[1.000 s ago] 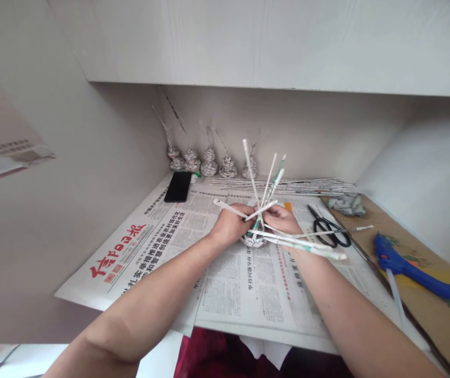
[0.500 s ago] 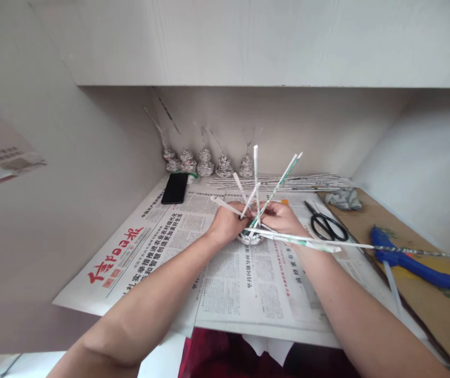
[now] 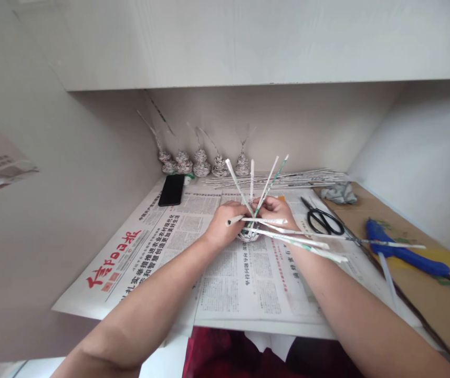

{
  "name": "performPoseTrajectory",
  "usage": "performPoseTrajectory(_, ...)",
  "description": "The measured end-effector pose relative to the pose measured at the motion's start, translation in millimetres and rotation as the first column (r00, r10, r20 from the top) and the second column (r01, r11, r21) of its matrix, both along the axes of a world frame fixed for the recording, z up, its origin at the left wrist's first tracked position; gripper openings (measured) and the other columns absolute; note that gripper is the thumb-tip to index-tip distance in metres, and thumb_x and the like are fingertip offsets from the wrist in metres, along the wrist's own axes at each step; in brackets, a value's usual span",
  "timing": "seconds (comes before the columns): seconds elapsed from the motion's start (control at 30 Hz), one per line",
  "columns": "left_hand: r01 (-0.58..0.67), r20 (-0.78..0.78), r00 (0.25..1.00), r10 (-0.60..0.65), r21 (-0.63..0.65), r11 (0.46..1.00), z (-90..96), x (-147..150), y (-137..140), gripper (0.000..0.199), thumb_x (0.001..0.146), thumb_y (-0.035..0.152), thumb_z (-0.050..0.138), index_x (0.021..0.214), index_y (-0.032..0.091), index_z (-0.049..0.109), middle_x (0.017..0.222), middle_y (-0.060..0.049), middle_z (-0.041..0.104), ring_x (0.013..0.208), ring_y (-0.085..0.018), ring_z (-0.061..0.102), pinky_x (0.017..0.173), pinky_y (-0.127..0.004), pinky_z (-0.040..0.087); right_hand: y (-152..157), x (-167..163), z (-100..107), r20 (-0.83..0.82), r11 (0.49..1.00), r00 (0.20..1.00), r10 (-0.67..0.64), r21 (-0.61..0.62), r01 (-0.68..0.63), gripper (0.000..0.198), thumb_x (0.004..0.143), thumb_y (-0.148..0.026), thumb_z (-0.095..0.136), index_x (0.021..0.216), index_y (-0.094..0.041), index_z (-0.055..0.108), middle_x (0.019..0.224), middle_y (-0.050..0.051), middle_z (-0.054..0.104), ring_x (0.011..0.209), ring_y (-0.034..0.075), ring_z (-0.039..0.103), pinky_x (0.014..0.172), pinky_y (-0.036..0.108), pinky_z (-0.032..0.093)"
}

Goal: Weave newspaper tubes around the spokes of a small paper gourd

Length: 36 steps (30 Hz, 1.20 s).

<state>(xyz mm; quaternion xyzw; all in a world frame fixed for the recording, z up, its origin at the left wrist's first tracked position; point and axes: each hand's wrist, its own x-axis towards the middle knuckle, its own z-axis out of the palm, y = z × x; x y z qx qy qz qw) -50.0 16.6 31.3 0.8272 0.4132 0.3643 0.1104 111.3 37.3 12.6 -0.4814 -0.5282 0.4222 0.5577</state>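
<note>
Between my hands sits a small round woven paper base [image 3: 249, 235] with rolled newspaper sticks [image 3: 271, 181] fanning up and out to the right. My left hand [image 3: 227, 223] is closed on its left side, fingertips mostly hidden behind the sticks. On the far right side, my right hand [image 3: 275, 212] pinches at the sticks near where they leave the base. One long paper stick [image 3: 323, 235] runs from the base past my right wrist toward the glue gun.
Newspaper sheets [image 3: 161, 252] cover the table. Behind stand several woven gourd shapes [image 3: 201, 164], a black phone [image 3: 171, 190] and a pile of paper sticks [image 3: 288, 179]. At right lie scissors [image 3: 325, 221], a crumpled grey cloth [image 3: 339, 193] and a blue glue gun [image 3: 409, 254] on cardboard [image 3: 417, 310].
The sticks have shifted: one that leaned up now lies across the base, and the others stand at new angles. The long stick's end has moved left. My hands stay at the base.
</note>
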Motion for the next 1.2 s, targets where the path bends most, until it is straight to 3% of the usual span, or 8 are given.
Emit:
performPoseTrajectory(0.2, 0.034, 0.050, 0.998, -0.028, -0.132, 0.991, 5.2, -2.9, 0.6, 0.016, 0.080, 0.013, 0.060, 0.079, 0.019, 0.075, 0.081, -0.003, 0.073, 0.076, -0.015, 0.065, 0.074, -0.024, 0.047, -2.5, -0.6, -1.4, -0.001, 1.000, 1.000, 0.014, 0.027, -0.014, 0.021, 0.058, -0.033, 0.079, 0.073, -0.019, 0.072, 0.062, 0.001, 0.069, 0.057, 0.016, 0.062, 0.055, 0.026, 0.048)
performPoseTrajectory(0.5, -0.015, 0.015, 1.000, 0.015, -0.046, 0.999, 0.4, 0.3, 2.1, 0.017, 0.078, 0.010, 0.059, 0.073, 0.019, 0.072, 0.076, -0.003, 0.071, 0.076, -0.016, 0.063, 0.074, -0.025, 0.046, -5.9, 1.8, 10.7, -0.098, 0.985, 0.989, 0.114, -0.122, -0.125, 0.026, 0.050, -0.026, 0.080, 0.073, -0.017, 0.071, 0.063, 0.001, 0.069, 0.056, 0.015, 0.062, 0.055, 0.026, 0.049)
performPoseTrajectory(0.67, -0.046, 0.135, 0.988, 0.068, -0.155, 0.987, 0.0, 2.6, 0.7, 0.012, 0.073, 0.009, 0.061, 0.072, 0.018, 0.068, 0.075, -0.001, 0.071, 0.073, -0.015, 0.065, 0.074, -0.024, 0.047, -5.4, 8.5, 10.2, -0.097, 0.974, 0.983, 0.159, -0.145, -0.172, 0.023, 0.054, -0.022, 0.075, 0.077, -0.017, 0.072, 0.066, 0.001, 0.070, 0.060, 0.016, 0.064, 0.059, 0.027, 0.050)
performPoseTrajectory(0.73, -0.095, 0.160, 0.978, 0.131, -0.213, 0.972, 1.9, 3.8, -1.2, 0.009, 0.071, 0.012, 0.065, 0.076, 0.018, 0.066, 0.072, 0.001, 0.070, 0.067, -0.014, 0.064, 0.069, -0.023, 0.047, -5.2, 10.3, 9.6, -0.079, 0.972, 0.980, 0.180, -0.137, -0.190, 0.023, 0.056, -0.021, 0.074, 0.079, -0.017, 0.072, 0.068, 0.001, 0.071, 0.062, 0.016, 0.064, 0.061, 0.027, 0.050)
performPoseTrajectory(0.83, -0.170, 0.175, 0.961, 0.212, -0.229, 0.958, 4.5, 5.2, -3.0, 0.022, 0.067, 0.015, 0.069, 0.087, 0.019, 0.063, 0.069, 0.002, 0.069, 0.062, -0.014, 0.063, 0.064, -0.023, 0.046, -5.1, 9.3, 7.9, -0.053, 0.973, 0.980, 0.193, -0.117, -0.198, 0.023, 0.057, -0.021, 0.073, 0.079, -0.017, 0.072, 0.067, 0.001, 0.071, 0.062, 0.015, 0.064, 0.061, 0.026, 0.049)
performPoseTrajectory(0.93, -0.166, 0.202, 0.955, 0.217, -0.243, 0.956, 3.6, 4.9, -1.7, 0.033, 0.067, 0.016, 0.069, 0.099, 0.018, 0.064, 0.071, 0.001, 0.070, 0.064, -0.015, 0.064, 0.064, -0.023, 0.046, -5.2, 5.3, 5.6, -0.037, 0.978, 0.980, 0.195, -0.066, -0.197, 0.022, 0.059, -0.023, 0.072, 0.080, -0.017, 0.073, 0.069, 0.002, 0.071, 0.064, 0.016, 0.065, 0.062, 0.027, 0.050)
performPoseTrajectory(1.07, -0.093, 0.187, 0.971, 0.148, -0.276, 0.957, -2.3, 1.7, 3.9, 0.012, 0.071, 0.016, 0.063, 0.081, 0.016, 0.069, 0.072, -0.002, 0.071, 0.069, -0.016, 0.066, 0.064, -0.023, 0.046, -5.7, 2.0, 3.8, 0.115, 0.984, 0.978, 0.172, 0.015, -0.175, 0.020, 0.063, -0.024, 0.071, 0.081, -0.017, 0.074, 0.073, 0.003, 0.073, 0.070, 0.018, 0.067, 0.066, 0.028, 0.051)
performPoseTrajectory(1.2, -0.051, 0.231, 0.964, 0.130, -0.322, 0.945, -7.7, -0.7, 8.6, 0.010, 0.071, 0.018, 0.063, 0.077, 0.014, 0.070, 0.073, -0.003, 0.072, 0.070, -0.017, 0.067, 0.062, -0.023, 0.047, -7.2, 3.1, 5.7, 0.240, 0.981, 0.956, 0.168, 0.051, -0.185, 0.019, 0.067, -0.027, 0.070, 0.082, -0.018, 0.076, 0.069, 0.002, 0.071, 0.066, 0.018, 0.065, 0.061, 0.027, 0.050)
